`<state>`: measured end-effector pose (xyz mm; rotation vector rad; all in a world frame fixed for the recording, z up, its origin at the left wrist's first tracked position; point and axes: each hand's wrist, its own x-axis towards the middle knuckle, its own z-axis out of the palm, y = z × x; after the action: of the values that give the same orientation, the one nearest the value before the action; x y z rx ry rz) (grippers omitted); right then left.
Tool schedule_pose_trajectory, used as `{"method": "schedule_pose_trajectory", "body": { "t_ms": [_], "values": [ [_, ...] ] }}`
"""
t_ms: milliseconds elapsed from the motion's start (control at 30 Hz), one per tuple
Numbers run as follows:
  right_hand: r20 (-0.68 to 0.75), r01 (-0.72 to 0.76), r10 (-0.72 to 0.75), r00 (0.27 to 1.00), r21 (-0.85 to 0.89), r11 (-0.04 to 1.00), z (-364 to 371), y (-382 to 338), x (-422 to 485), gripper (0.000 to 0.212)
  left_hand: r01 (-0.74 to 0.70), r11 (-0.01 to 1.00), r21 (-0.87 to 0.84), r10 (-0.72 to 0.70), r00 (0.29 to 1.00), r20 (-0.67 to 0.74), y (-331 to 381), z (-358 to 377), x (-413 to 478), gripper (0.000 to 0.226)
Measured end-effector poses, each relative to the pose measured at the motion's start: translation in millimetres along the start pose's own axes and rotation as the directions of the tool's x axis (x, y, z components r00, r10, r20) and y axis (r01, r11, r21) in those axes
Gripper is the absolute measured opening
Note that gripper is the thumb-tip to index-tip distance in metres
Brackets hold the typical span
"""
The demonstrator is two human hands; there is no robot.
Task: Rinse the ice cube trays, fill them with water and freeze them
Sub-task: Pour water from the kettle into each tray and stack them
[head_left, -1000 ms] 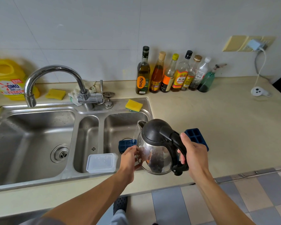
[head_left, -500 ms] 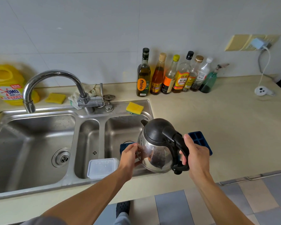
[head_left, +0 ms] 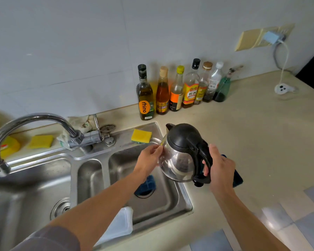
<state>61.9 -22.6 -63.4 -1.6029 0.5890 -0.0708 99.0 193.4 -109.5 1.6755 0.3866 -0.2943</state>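
Kettle [head_left: 178, 158] held above right sink basin [head_left: 158, 203] rim: right hand [head_left: 220, 167] grips handle [head_left: 200, 151]; left hand [head_left: 149, 158] touches steel side, fingers relaxed.

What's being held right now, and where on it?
The kettle: right hand grips its black handle; left hand touches the steel side.
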Motion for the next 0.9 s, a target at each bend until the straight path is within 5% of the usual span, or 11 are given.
{"method": "schedule_pose_trajectory", "body": {
  "t_ms": [233, 433, 567, 667, 733, 833, 900],
  "values": [
    [0.006, 0.065, -0.065, 0.998, -0.022, 0.998, 20, -13, 38, 0.06, 0.0, 0.993, -0.119, 0.015, 0.992, 0.125, 29, 9, 45, 0.01],
    [0.03, 0.106, -0.105, 0.994, -0.026, 0.994, 20, -12, 64, 0.058, -0.043, 0.998, 0.035, 0.038, 0.99, 0.138, 51, 27, 72, 0.014],
    [0.065, 0.147, -0.137, 0.988, -0.179, 0.973, 12, -23, 74, 0.051, -0.033, 0.995, 0.096, 0.021, 0.993, 0.118, 56, 33, 78, 0.027],
    [-0.017, 0.278, -0.302, 0.953, -0.343, 0.897, 6, -34, 69, 0.023, -0.041, 0.996, 0.074, 0.035, 0.996, 0.087, 48, 30, 70, 0.028],
    [-0.035, 0.436, -0.494, 0.869, -0.42, 0.796, 3, -39, 58, 0.018, -0.03, 0.996, 0.087, 0.026, 0.999, 0.045, 35, 20, 56, 0.028],
    [0.124, 0.658, -0.675, 0.728, -0.405, 0.635, 7, -40, 37, 0.011, -0.013, 0.993, 0.119, 0.013, 1.0, 0.004, 5, -9, 23, 0.019],
    [0.348, 0.67, -0.573, 0.742, -0.359, 0.65, 18, -34, 25, 0.013, 0.028, 0.981, 0.194, -0.014, 0.997, -0.077, -20, -35, -3, 0.024]
  ]
}}
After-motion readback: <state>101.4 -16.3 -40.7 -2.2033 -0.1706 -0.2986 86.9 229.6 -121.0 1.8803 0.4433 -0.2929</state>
